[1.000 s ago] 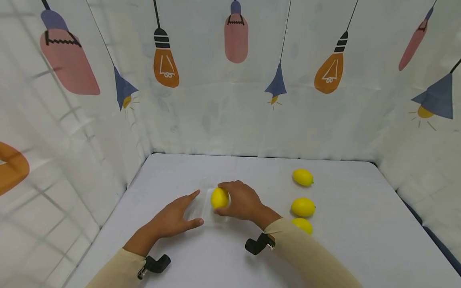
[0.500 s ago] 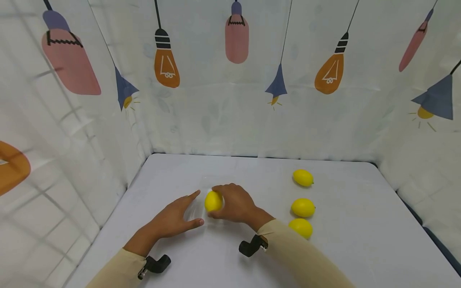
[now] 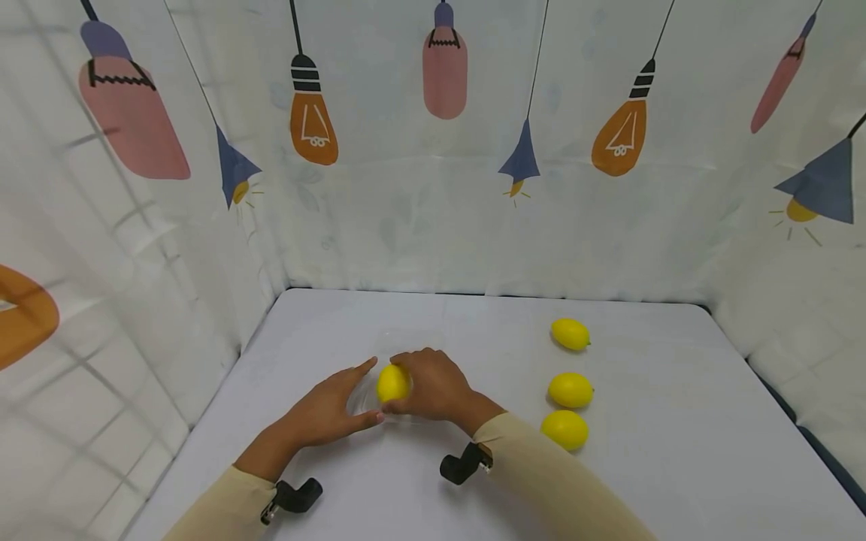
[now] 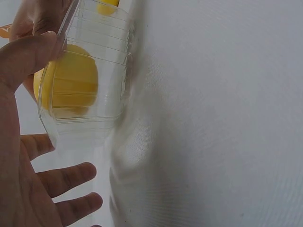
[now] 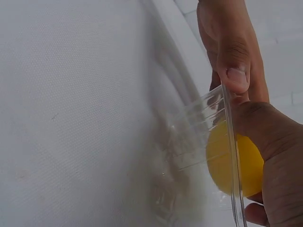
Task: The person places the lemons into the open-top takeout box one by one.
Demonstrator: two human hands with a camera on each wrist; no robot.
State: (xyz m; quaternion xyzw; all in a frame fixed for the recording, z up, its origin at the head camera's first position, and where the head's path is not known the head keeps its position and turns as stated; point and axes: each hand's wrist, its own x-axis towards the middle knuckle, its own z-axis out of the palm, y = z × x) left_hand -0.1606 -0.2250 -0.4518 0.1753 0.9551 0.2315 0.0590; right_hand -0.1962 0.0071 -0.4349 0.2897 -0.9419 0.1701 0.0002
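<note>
A yellow lemon (image 3: 392, 383) is gripped between the thumb and fingers of my right hand (image 3: 436, 385). The lemon is partly inside a clear plastic container (image 4: 99, 33), its lower part visible through the wall in the left wrist view. My left hand (image 3: 321, 409) is beside the container with fingers spread, its thumb (image 4: 35, 52) at the rim. In the right wrist view, both thumbs are near the same rim, and the lemon (image 5: 220, 158) shows through the plastic. The container is hard to make out in the head view because it is transparent.
To the right on the white table (image 3: 649, 421) lie a far lemon (image 3: 570, 333), a middle lemon (image 3: 570, 390) and a near lemon (image 3: 565, 430), the near one close to my right sleeve (image 3: 541, 473). A printed curtain (image 3: 433, 225) encloses the back and sides.
My right hand has moved left and slightly toward me with the lemon, lowering it into the container. More of the near lemon shows beside the sleeve. My left hand has stayed almost still.
</note>
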